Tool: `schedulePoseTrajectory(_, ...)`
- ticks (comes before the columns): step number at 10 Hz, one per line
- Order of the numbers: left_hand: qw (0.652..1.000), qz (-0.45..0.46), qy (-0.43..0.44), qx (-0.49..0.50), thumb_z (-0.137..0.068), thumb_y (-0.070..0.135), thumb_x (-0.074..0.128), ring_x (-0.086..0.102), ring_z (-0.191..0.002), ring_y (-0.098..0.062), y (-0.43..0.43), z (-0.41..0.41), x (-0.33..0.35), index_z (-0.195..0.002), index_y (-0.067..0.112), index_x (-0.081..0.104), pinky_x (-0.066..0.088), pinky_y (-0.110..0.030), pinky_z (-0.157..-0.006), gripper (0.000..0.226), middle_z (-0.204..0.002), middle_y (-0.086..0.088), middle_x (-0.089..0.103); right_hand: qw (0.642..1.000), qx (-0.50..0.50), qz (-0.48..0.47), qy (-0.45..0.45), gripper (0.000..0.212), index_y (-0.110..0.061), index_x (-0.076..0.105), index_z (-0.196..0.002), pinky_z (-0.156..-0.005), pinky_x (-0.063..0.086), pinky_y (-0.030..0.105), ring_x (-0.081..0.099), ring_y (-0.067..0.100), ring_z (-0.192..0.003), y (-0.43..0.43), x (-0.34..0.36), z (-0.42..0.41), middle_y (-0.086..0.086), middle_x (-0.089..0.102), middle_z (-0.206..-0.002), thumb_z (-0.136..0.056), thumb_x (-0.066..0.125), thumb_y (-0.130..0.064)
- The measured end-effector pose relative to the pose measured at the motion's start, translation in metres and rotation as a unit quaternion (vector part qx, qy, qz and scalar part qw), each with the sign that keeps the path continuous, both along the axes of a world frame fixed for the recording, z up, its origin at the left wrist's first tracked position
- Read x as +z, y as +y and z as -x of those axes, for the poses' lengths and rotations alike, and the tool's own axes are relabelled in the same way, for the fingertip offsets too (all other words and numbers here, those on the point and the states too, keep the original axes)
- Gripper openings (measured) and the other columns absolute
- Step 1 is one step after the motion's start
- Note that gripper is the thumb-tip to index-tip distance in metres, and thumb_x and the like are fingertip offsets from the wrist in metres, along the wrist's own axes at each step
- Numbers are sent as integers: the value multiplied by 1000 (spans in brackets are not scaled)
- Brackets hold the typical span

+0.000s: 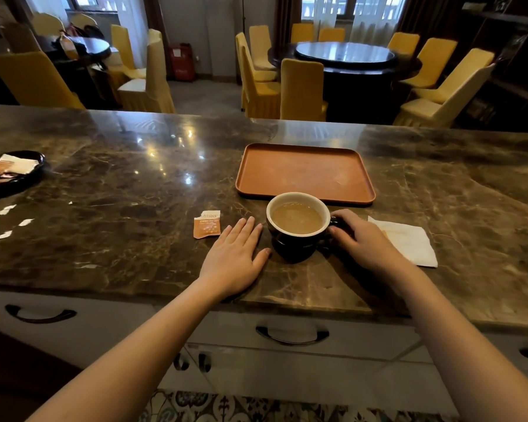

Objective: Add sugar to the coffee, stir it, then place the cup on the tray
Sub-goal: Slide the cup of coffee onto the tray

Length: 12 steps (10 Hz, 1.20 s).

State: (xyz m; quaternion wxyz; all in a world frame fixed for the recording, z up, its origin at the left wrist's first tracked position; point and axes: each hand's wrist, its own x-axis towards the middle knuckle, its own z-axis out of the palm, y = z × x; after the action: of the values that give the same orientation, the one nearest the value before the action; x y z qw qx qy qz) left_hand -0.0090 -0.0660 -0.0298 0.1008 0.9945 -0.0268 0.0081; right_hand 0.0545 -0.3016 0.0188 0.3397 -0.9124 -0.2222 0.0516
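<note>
A dark cup (pixel 291 248) with a white inside holds milky coffee and stands on the marble counter just in front of the orange tray (pixel 305 173). My right hand (pixel 363 242) is curled around the cup's handle on its right side. My left hand (pixel 237 257) lies flat on the counter to the left of the cup, fingers spread, holding nothing. An orange sugar sachet (pixel 207 224) with a torn top lies just left of my left fingertips. The tray has nothing on it.
A white napkin (pixel 409 242) lies right of my right hand. A black dish (pixel 13 175) with sachets sits at the far left, with torn paper scraps (pixel 5 222) in front of it. Drawers with dark handles run below the counter edge.
</note>
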Motion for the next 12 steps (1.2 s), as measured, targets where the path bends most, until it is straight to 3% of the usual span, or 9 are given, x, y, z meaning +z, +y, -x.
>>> schedulePoseTrajectory(1,1000,2,0,-1,-94,51,18,-6,-143,-11,0,1,0,-144,23,3,-6,-31,-114,60,-157,1,-1,997,51,9,62,20,-28,55,-109,-75,43,18,58,13,-98,-5,12,-14,-7,61,-105,-91,49,-26)
schedulePoseTrajectory(2,1000,4,-3,0,-93,51,18,-6,-143,-11,0,1,0,-144,23,3,-5,-31,-115,60,-157,1,-1,987,70,-31,144,20,-21,62,-105,-80,51,30,65,17,-87,-8,17,-22,4,68,-101,-90,49,-26)
schedulePoseTrajectory(4,1000,4,-6,-2,-93,52,18,-6,-142,-10,1,0,-2,-144,24,3,-5,-31,-115,60,-157,2,-1,971,50,-112,204,21,-15,67,-102,-78,52,27,65,7,-72,-9,15,-27,5,69,-91,-89,53,-23)
schedulePoseTrajectory(5,1000,8,-11,-1,-93,52,19,-6,-142,-10,1,0,-3,-144,24,4,-4,-31,-115,60,-157,2,0,963,29,-145,226,20,-13,68,-100,-79,52,29,64,10,-74,-8,12,-26,6,69,-92,-88,54,-21)
schedulePoseTrajectory(6,1000,9,-11,-3,-93,52,19,-6,-142,-10,2,0,-3,-144,25,3,-5,-31,-115,60,-156,2,-1,961,8,-163,224,15,-20,69,-93,-75,53,25,66,14,-82,-6,9,-26,5,70,-93,-88,54,-21)
schedulePoseTrajectory(7,1000,11,-9,-7,-92,53,18,-6,-142,-9,3,0,-4,-144,25,4,-5,-30,-114,60,-156,3,-1,955,-4,-186,231,17,-16,69,-95,-73,54,25,66,15,-79,-7,9,-28,5,70,-92,-88,54,-20)
schedulePoseTrajectory(8,1000,6,-13,-6,-92,54,17,-6,-142,-9,3,0,-4,-144,26,4,-6,-29,-114,60,-156,3,0,952,-6,-216,215,22,-7,67,-102,-65,54,19,66,5,-66,-8,14,-35,6,70,-87,-88,55,-17)
schedulePoseTrajectory(9,1000,9,-13,-2,-91,55,16,-7,-141,-7,2,0,-3,-143,26,4,-6,-29,-113,61,-156,4,0,953,-6,-231,195,22,-6,66,-103,-69,56,21,69,11,-74,-7,21,-46,6,70,-88,-87,55,-17)
schedulePoseTrajectory(12,1000,16,-26,0,-82,64,7,-14,-134,-1,1,2,-5,-143,28,3,-9,-26,-112,71,-153,9,-4,962,-33,-213,167,22,-5,64,-104,-58,55,14,67,18,-81,-3,42,-95,13,68,-95,-89,52,-17)
